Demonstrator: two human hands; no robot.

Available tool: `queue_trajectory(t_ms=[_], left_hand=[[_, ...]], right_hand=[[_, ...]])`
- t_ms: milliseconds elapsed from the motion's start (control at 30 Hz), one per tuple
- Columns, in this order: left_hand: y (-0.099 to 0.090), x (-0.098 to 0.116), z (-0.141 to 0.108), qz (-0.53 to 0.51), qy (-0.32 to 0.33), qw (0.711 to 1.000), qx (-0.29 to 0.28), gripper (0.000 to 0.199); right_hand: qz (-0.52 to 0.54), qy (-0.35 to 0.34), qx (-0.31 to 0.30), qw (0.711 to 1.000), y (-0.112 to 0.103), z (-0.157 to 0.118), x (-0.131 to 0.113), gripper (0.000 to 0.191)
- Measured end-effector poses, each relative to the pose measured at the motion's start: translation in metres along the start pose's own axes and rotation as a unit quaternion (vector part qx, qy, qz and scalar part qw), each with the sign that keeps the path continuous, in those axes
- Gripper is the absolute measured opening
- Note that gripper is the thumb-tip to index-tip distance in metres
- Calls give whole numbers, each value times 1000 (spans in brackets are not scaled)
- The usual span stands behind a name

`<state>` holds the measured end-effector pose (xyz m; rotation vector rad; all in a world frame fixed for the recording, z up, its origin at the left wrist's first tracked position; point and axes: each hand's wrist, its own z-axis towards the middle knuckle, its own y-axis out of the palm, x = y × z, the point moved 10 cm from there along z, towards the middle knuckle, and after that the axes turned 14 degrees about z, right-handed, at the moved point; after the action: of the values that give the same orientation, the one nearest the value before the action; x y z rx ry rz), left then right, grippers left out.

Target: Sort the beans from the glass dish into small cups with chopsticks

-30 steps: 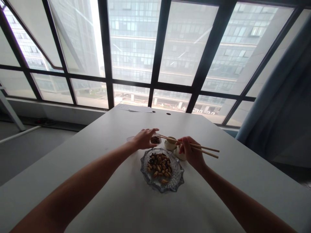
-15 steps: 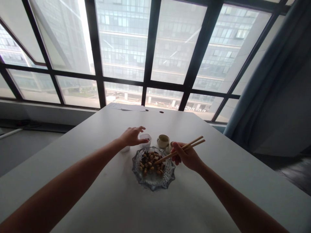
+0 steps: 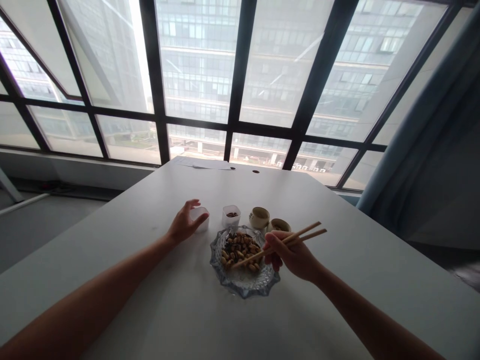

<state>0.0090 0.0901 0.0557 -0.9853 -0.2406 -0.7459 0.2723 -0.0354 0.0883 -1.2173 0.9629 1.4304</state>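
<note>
My left hand [image 3: 183,223] is curved round a small translucent plastic cup [image 3: 201,226] at the left, thumb across its near side and fingers behind it. My right hand [image 3: 290,254] holds a pair of wooden chopsticks [image 3: 300,235], their tips pointing down into a scalloped glass bowl [image 3: 245,289]. In the bowl lie brown peanuts [image 3: 247,242] mixed with dark seeds. I cannot make out anything pinched between the tips. Behind the bowl stands a second plastic cup [image 3: 231,217] with some dark pieces in it.
Two small beige ceramic cups [image 3: 258,218] stand right of the plastic ones, the nearer one [image 3: 279,226] partly behind my right hand. Papers lie at the far end of the white table [image 3: 247,187]. Beyond are windows, with a blue curtain [image 3: 405,135] at the right.
My left hand has moved left, away from beside the second plastic cup to round the left one. The chopstick tips have shifted toward me within the bowl. The view has shifted slightly.
</note>
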Motion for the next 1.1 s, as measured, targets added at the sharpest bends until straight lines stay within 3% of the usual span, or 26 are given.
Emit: queue_trajectory(t_ms=[200, 300, 533, 833, 967, 1100], left_hand=[[6, -3, -1, 10, -9, 1000, -28, 79], [8, -4, -1, 27, -11, 999, -36, 81], [9, 0, -2, 49, -10, 998, -49, 80], [10, 2, -3, 49, -17, 997, -64, 83], [10, 1, -3, 48, -15, 997, -60, 80], [11, 1, -3, 48, -14, 997, -60, 80]], right_hand=[[-20, -108, 128, 986, -37, 2, -22, 51], [-42, -126, 156, 979, -47, -1, -34, 53], [-121, -106, 118, 980, -32, -4, -32, 52], [-236, -174, 42, 955, 2, -13, -40, 46], [-203, -176, 43, 962, -5, -13, -37, 44], [-95, -142, 111, 979, -34, -6, -32, 48]])
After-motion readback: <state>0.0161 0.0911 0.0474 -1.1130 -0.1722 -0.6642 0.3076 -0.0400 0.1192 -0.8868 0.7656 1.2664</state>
